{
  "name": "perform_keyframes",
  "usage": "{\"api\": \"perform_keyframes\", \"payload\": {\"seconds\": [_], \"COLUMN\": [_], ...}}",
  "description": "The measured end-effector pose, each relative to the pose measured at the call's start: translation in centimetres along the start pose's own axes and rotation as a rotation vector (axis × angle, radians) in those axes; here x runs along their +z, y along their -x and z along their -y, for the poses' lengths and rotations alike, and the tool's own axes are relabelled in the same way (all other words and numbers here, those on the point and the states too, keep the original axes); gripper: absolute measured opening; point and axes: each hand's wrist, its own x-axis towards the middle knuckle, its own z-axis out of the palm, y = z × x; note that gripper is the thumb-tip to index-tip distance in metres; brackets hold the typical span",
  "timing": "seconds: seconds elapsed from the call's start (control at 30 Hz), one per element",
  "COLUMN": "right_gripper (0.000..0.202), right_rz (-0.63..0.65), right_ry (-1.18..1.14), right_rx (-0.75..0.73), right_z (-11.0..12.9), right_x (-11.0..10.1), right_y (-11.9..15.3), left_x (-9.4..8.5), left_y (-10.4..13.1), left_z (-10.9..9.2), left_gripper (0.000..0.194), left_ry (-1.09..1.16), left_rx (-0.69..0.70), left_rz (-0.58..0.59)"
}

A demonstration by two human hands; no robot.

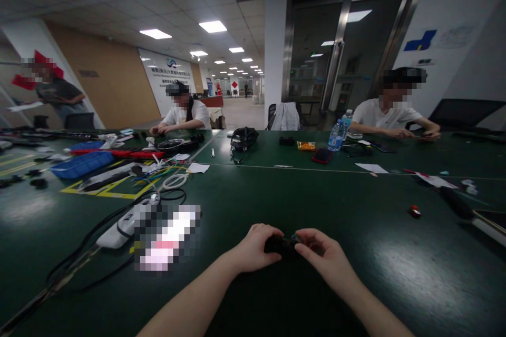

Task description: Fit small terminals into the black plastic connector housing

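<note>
Both hands meet over the green table [237,195], close to its near side. Wrapped round one end of a small dark object [285,243] is my left hand [259,246]. My right hand [321,254] pinches the object's other end, thumb and index finger closed on it. The object is black, and its kind is too dark and small to make out. Left of my hands lies a device with a lit screen [169,237], blurred by pixelation. Beside that is a white power strip [118,231] with a dark cable.
A blue tray [83,164], loose wires [152,175] and a coiled white cable [175,182] lie at left. Water bottles [336,136], a red-edged phone [321,156] and a black headset [244,138] stand farther back. Two people sit across the table; another stands at far left.
</note>
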Motion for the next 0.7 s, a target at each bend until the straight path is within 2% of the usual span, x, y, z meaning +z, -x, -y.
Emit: {"api": "perform_keyframes", "payload": {"seconds": [0.27, 0.57, 0.7], "right_gripper": [0.017, 0.016, 0.017], "right_rz": [0.071, 0.157, 0.134], "right_ry": [0.210, 0.301, 0.380], "right_rx": [-0.122, -0.113, -0.155], "right_z": [-0.2, -0.7, -0.4], "right_x": [0.5, 1.1, 1.3], "right_y": [0.1, 0.1, 0.2], "left_x": [-0.1, 0.1, 0.3], "left_y": [0.0, -0.1, -0.3], "left_z": [-0.1, 0.1, 0.5], "left_gripper": [0.042, 0.041, 0.042], "left_ry": [-0.002, -0.011, -0.017], "left_rx": [0.023, 0.037, 0.044], "left_rz": [0.003, 0.001, -0.005]}}
